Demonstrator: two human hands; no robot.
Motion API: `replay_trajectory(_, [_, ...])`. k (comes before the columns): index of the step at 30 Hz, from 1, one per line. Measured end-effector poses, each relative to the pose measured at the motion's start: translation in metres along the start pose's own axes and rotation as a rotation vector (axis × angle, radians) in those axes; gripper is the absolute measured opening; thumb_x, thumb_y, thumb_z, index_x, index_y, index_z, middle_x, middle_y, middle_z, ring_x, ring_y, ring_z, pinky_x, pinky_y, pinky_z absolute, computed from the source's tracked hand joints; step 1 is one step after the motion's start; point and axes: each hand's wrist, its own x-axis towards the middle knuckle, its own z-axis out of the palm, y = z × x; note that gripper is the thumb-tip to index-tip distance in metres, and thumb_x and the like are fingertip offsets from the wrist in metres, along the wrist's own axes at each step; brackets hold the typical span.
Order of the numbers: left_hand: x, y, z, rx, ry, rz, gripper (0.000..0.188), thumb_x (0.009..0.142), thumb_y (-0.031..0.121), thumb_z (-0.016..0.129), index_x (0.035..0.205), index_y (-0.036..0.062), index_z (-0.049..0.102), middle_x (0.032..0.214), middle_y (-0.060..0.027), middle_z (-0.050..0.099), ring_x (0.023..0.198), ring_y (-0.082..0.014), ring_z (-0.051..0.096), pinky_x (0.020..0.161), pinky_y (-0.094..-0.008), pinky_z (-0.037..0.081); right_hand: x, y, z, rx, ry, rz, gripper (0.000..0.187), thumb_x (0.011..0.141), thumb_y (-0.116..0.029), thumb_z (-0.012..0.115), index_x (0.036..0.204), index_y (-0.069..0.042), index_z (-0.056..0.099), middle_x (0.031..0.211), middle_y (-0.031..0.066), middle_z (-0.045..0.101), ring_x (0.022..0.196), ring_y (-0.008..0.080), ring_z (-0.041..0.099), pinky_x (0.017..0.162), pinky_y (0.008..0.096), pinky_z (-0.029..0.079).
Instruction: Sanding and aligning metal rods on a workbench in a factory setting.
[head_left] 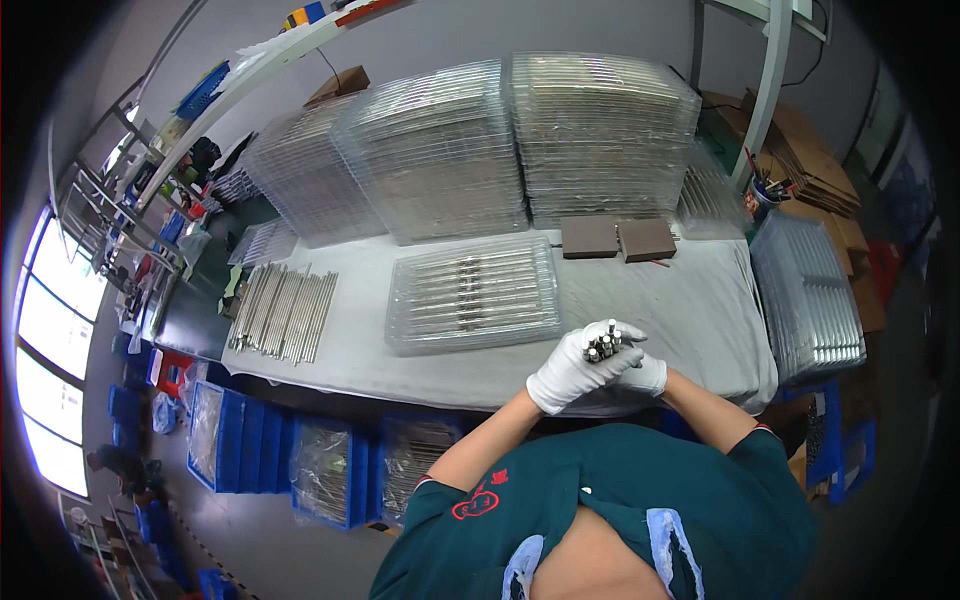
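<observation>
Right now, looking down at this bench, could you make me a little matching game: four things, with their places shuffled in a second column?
Column one
1. Bundle of metal rods
2. Loose row of metal rods
3. Two brown blocks
4. Plastic crates

Column two
A. Blue, below the table's front edge
B. Held in white-gloved hands
C. Side by side, in front of a tall stack of clear trays
D. Toward the left end of the pale cloth

Right pairs: 1-B, 2-D, 3-C, 4-A.
</observation>
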Motion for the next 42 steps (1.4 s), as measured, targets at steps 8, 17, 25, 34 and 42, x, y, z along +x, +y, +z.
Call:
replay_trajectory(8, [-0.024, -0.026, -0.019, -0.657, 0.38, -0.188, 0.019, 0.087, 0.022, 0.058, 0.094, 0.0049, 0.056, 0.075, -0.0013, 0.056, 0.077, -0.0145, 0.059, 0.072, -0.0295, 0.049, 0.016, -0.072, 0.011, -0.087, -0.115, 0.529, 0.046, 0.08, -0.042, 0.062, 0.091, 0.002, 0.058, 0.083, 0.0099, 0.06, 0.072, 0.0125, 0.056, 0.064, 0.0266, 0.047])
replay_trajectory(17, [-0.065, -0.051, -0.021, -1.224, 0.537, -0.097, 0.019, 0.088, 0.023, 0.054, 0.098, 0.0071, 0.051, 0.092, -0.0038, 0.053, 0.099, -0.0201, 0.051, 0.101, -0.0416, 0.036, 0.019, -0.079, 0.024, 0.288, -0.25, 0.755, 0.036, 0.083, -0.034, 0.061, 0.099, -0.003, 0.055, 0.072, 0.003, 0.061, 0.047, 0.0034, 0.047, 0.043, 0.0198, 0.044])
replay_trajectory(25, [-0.06, -0.04, -0.047, -1.223, 0.495, 0.079, 0.034, 0.09, 0.021, 0.05, 0.118, 0.0037, 0.045, 0.114, -0.008, 0.05, 0.109, -0.0221, 0.048, 0.098, -0.0369, 0.039, 0.062, -0.088, 0.017, -0.506, -0.135, 0.364, 0.028, 0.081, -0.032, 0.06, 0.09, -0.006, 0.062, 0.07, 0.0108, 0.062, 0.064, 0.0242, 0.059, 0.063, 0.0337, 0.046])
replay_trajectory(34, [-0.062, -0.067, -0.06, -1.292, 0.593, 0.04, 0.041, 0.09, 0.038, 0.045, 0.114, 0.0054, 0.046, 0.113, -0.0094, 0.052, 0.109, -0.0237, 0.048, 0.096, -0.0385, 0.039, 0.088, -0.093, 0.016, -0.891, 0.15, 0.173, 0.032, 0.079, -0.041, 0.058, 0.09, -0.01, 0.062, 0.081, 0.0146, 0.062, 0.077, 0.0345, 0.058, 0.065, 0.0407, 0.045])
replay_trajectory(42, [-0.058, -0.086, -0.067, -1.442, 0.523, -0.003, 0.04, 0.09, 0.042, 0.044, 0.102, 0.0051, 0.054, 0.105, -0.01, 0.056, 0.105, -0.0247, 0.051, 0.097, -0.0418, 0.037, 0.128, -0.089, 0.024, -0.998, 0.104, 0.109, 0.033, 0.081, -0.036, 0.055, 0.098, -0.008, 0.059, 0.087, 0.017, 0.061, 0.08, 0.0355, 0.059, 0.069, 0.0423, 0.047])
